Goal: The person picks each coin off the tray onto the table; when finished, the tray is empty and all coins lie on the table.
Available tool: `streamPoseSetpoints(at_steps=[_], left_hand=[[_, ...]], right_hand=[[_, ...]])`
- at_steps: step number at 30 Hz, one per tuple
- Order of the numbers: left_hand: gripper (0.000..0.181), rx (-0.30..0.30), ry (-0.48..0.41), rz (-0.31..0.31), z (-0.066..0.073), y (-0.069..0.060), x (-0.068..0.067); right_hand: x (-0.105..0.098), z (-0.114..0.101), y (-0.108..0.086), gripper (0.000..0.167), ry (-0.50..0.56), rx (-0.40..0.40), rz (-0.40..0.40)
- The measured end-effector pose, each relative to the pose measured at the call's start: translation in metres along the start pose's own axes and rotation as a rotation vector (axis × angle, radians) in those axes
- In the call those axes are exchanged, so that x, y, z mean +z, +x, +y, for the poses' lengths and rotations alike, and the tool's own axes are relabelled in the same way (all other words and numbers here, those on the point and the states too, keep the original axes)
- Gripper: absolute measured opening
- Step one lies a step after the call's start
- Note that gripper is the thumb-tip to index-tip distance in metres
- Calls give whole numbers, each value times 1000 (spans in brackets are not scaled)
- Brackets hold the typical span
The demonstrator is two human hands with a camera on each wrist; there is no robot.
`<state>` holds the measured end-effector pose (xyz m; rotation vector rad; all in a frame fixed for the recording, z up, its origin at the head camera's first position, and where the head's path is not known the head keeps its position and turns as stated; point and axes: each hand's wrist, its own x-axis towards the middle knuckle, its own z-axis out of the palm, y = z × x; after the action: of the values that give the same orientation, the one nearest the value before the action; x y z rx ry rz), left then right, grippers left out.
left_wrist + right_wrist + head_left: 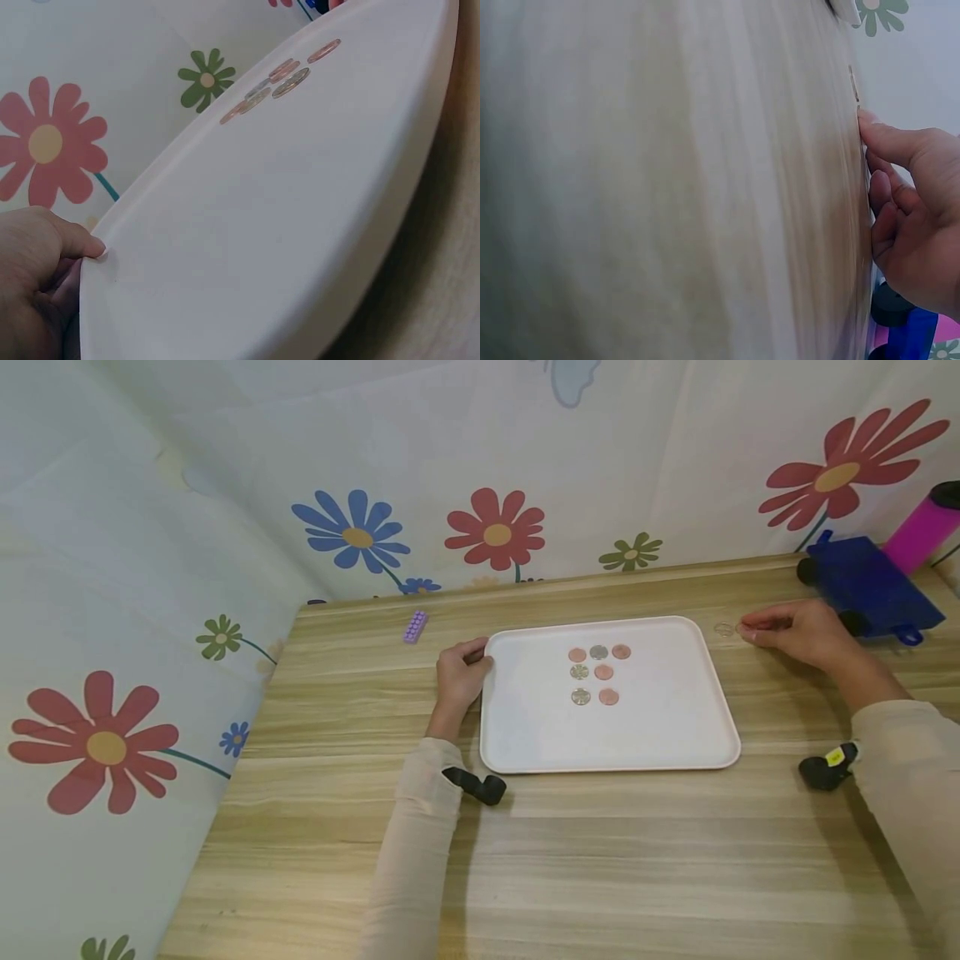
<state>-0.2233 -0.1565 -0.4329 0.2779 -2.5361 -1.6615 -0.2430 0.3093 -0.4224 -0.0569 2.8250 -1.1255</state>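
Observation:
A white tray (525,727) bears several copper and silver coins (597,652) in short rows around its upper middle. At its upper left corner my left hand (459,678) grips the rim; in the left wrist view the thumb of that hand (37,262) lies over the edge, its other fingers partly hidden outside. Right of the tray, my right hand (802,631) has thumb and fingertips together at a coin on the table, mostly covered by them. Just left of these fingertips lies another coin (723,629). The right wrist view shows the right hand (922,202) with curled fingers low against the tabletop.
A blue object with black wheels (870,583) stands right of my right hand, a pink cylinder (921,531) with a black top behind it. A purple studded brick (416,627) lies back left of the tray. Flowered cloth (420,443) borders the table behind and at left.

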Motion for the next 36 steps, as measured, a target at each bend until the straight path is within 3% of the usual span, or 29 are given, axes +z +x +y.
streamPoseSetpoints(at_steps=[6,18,36], left_hand=[[34,1,0,1,0,0,-1],[35,-12,-2,3,2,-1,-1],[35,-7,-12,-5,0,1,-1]], right_hand=[[-1,-2,1,46,36,-1,-12],[-2,0,1,48,-17,15,4],[-1,0,-2,50,-68,-31,13]])
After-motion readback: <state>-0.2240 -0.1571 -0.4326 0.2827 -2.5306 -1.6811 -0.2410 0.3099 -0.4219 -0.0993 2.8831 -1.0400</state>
